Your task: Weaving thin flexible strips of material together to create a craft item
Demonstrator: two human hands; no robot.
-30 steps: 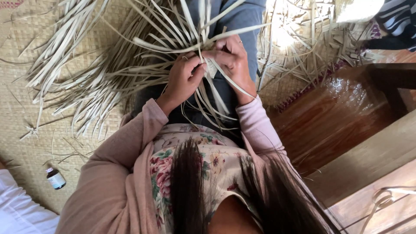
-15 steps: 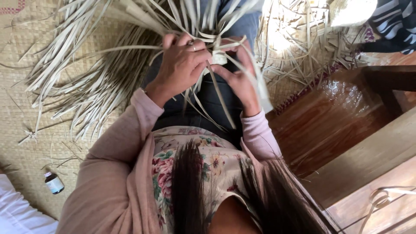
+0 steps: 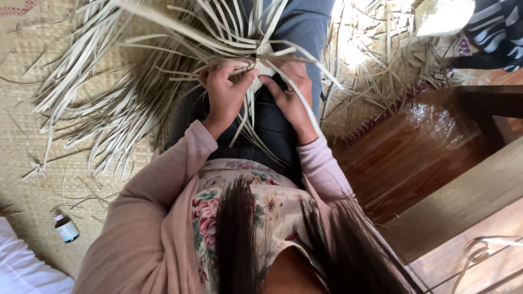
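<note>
Strips: the pale leaf strips cross in a small woven knot over my lap, loose ends fanning up and leftward across the woven mat.
Left hand: fingers pinched on the strips just below the knot.
Right hand: fingers closed on strips beside it, equally near.
Axis: the pinched strips trail down towards me.
Hidden: the knot itself, behind my fingertips.
Edge: small brown bottle well apart.

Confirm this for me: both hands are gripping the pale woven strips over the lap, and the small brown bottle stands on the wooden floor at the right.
One detail is wrong. The small brown bottle lies on the woven mat at the lower left, not on the wooden floor at the right. The head view shows it. The left hand and right hand do grip the pale woven strips over the lap.
</note>
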